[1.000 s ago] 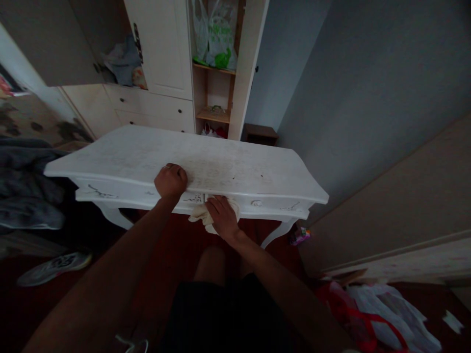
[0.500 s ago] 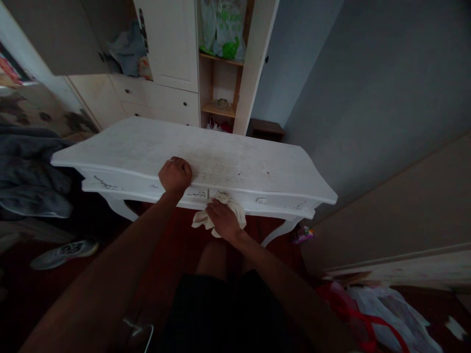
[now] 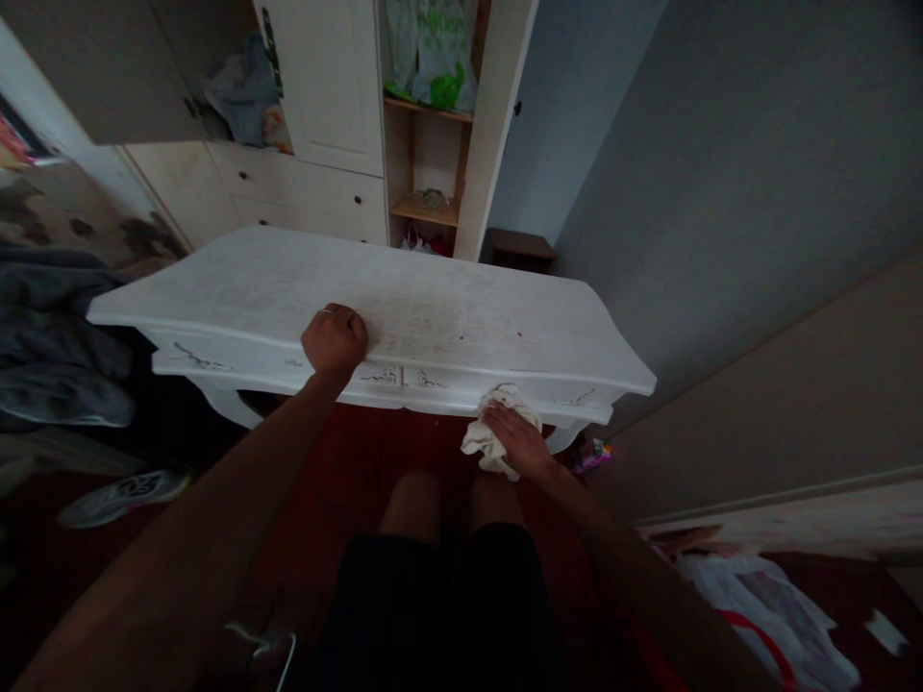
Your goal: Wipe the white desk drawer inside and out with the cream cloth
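A white table with carved drawer fronts stands before me, its top smudged grey near the middle. On its front edge rests my left hand, curled into a fist with nothing seen in it. My right hand holds a cream cloth against the right drawer front, over the knob area. Folds of the cloth hang below the drawer's lower edge. The knob itself is mostly covered.
Behind the table stands a white cupboard with open doors and bags on its shelves. Grey fabric lies at left above a shoe. Plastic bags sit on the floor at right. A hanger lies at lower left.
My right hand has slid the cloth rightward along the drawer fronts, from the middle to the right knob, uncovering the middle carving. My left fist keeps its place on the table edge.
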Demonstrator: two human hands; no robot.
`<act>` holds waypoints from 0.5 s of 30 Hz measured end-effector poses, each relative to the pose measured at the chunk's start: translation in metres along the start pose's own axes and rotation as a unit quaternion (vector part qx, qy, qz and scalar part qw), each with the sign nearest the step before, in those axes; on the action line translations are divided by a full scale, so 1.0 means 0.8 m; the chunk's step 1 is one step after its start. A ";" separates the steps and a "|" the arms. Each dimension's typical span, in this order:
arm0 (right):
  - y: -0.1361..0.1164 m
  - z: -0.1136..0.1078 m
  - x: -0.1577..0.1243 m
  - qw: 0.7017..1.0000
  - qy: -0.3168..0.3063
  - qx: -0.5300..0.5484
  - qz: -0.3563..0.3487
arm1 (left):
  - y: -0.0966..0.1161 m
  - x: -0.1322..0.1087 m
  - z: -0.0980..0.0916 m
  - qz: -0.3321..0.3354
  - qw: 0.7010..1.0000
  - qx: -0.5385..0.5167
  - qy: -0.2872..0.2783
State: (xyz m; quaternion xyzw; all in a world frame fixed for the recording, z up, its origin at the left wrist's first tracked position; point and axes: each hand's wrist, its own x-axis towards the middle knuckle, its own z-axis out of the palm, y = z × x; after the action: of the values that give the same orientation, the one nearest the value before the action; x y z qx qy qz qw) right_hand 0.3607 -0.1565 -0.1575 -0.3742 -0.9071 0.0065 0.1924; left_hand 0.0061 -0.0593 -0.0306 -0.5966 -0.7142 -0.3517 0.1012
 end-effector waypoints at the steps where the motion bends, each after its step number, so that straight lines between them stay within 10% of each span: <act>1: 0.009 -0.005 -0.012 1.000 -0.005 -0.006 0.003 | 0.001 0.000 0.000 0.000 1.000 0.002 -0.001; 15: 0.082 -0.122 -0.115 0.985 0.068 -0.099 0.127 | 0.006 0.001 -0.007 -0.017 0.999 0.044 -0.014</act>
State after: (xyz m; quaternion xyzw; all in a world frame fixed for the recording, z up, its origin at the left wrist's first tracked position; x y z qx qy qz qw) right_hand 0.4994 -0.1848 -0.1092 -0.5029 -0.8334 -0.0841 0.2133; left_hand 0.0087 -0.0621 -0.0246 -0.5841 -0.7402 -0.3138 0.1115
